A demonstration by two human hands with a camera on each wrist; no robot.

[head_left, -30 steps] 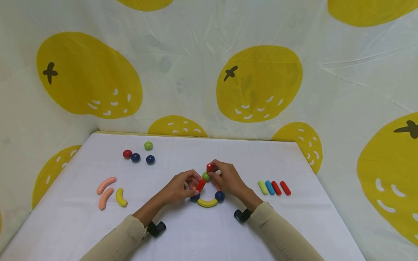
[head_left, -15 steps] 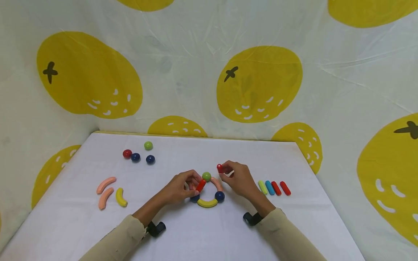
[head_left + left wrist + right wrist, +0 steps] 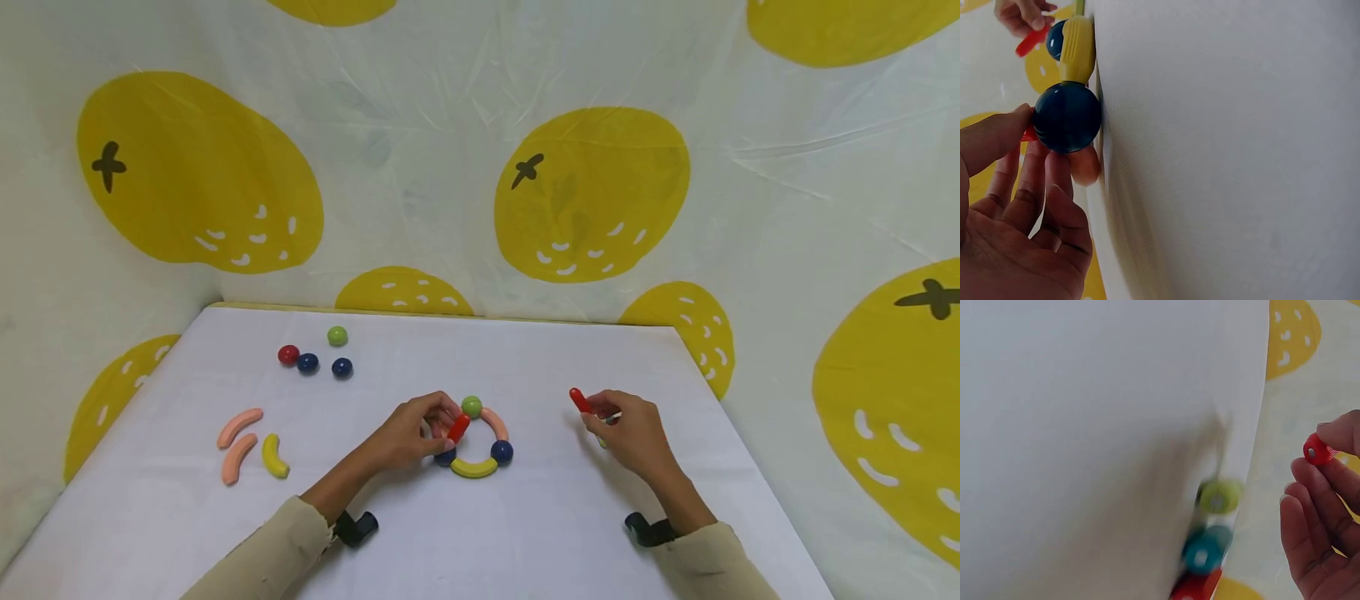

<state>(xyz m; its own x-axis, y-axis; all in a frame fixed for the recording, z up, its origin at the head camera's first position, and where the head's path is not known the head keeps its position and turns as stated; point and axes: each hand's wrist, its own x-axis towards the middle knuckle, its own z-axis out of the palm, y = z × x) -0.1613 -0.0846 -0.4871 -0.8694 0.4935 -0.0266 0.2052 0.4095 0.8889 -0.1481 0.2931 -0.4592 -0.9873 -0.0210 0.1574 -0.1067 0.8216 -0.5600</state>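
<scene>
Near the centre of the frame, the left hand (image 3: 412, 432) is pinching a red rod (image 3: 458, 429) by the dark blue ball (image 3: 444, 457) at the ring's left side; whether they are touching, I can't tell. Right of centre, the right hand (image 3: 636, 432) is holding a second red rod (image 3: 580, 400) up off the desk (image 3: 525, 542), thumb and finger pinching its lower end, other fingers hanging loose. Both rods are looking light, stiff, smooth and perhaps slippery, so gripping mid-length is probably steadiest.
</scene>
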